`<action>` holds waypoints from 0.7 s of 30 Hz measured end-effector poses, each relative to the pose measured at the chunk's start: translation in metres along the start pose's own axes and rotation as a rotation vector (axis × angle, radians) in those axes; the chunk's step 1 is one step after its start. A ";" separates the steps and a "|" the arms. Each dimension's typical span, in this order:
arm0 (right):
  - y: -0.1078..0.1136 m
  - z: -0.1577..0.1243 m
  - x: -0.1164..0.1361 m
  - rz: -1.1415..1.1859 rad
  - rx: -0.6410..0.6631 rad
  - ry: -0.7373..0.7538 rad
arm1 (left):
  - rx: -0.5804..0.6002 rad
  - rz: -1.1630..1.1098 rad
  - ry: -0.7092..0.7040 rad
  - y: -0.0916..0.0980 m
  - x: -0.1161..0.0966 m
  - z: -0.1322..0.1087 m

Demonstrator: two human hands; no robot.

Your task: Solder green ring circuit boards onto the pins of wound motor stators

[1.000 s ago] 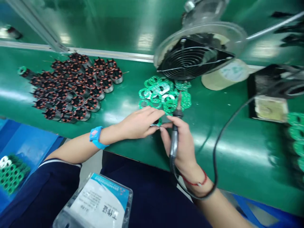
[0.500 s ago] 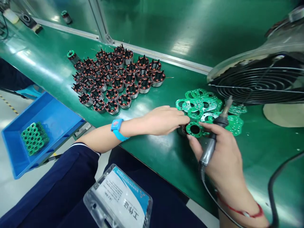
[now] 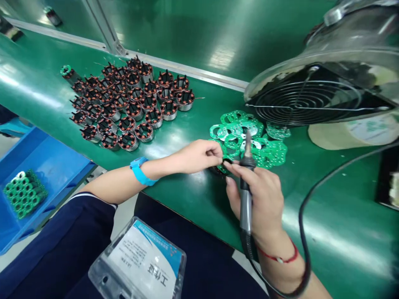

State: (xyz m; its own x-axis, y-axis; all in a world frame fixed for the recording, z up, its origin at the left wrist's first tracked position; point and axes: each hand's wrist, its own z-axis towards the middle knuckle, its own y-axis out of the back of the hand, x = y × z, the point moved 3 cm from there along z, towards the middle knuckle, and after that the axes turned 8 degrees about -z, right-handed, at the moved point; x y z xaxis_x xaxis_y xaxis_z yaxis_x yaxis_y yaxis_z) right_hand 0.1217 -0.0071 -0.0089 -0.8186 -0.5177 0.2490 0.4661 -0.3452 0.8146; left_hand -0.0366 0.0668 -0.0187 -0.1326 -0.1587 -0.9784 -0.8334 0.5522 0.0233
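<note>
My right hand (image 3: 260,197) is closed round a soldering iron (image 3: 246,182), whose tip points up and away over a pile of green ring-shaped circuit boards (image 3: 249,139). My left hand (image 3: 195,155) pinches a small dark part with a green board (image 3: 222,166) on the green bench, right beside my right fingertips. The part is mostly hidden by both hands. A blue wristband (image 3: 140,171) sits on my left wrist.
Several copper-wound stators (image 3: 127,106) stand in rows at the back left. A round wire-grilled fan (image 3: 311,95) hangs over the bench at right, with a tape roll (image 3: 352,133) under it. A blue bin (image 3: 37,178) with green parts (image 3: 23,193) is at lower left. A badge (image 3: 140,263) hangs near my lap.
The view has swung back to the right. My left hand has curled from flat fingers into a pinch on the part, and the iron now stands more upright.
</note>
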 end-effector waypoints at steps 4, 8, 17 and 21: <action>0.006 0.001 0.003 0.107 -0.016 0.009 | -0.015 0.018 0.010 0.004 -0.002 0.002; 0.011 -0.005 -0.003 0.259 -0.142 -0.158 | -0.029 0.124 0.002 0.007 -0.006 0.001; 0.014 -0.019 -0.013 0.510 -0.282 -0.395 | -0.070 0.194 0.023 0.008 -0.005 0.001; 0.016 -0.018 -0.012 0.520 -0.273 -0.415 | -0.071 0.197 0.025 0.007 -0.005 0.001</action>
State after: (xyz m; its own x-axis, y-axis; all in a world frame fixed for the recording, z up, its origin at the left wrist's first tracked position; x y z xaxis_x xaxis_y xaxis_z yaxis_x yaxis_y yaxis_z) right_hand 0.1453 -0.0205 -0.0081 -0.5030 -0.3468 0.7917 0.8531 -0.3465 0.3902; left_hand -0.0411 0.0723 -0.0140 -0.3091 -0.0737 -0.9482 -0.8255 0.5158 0.2290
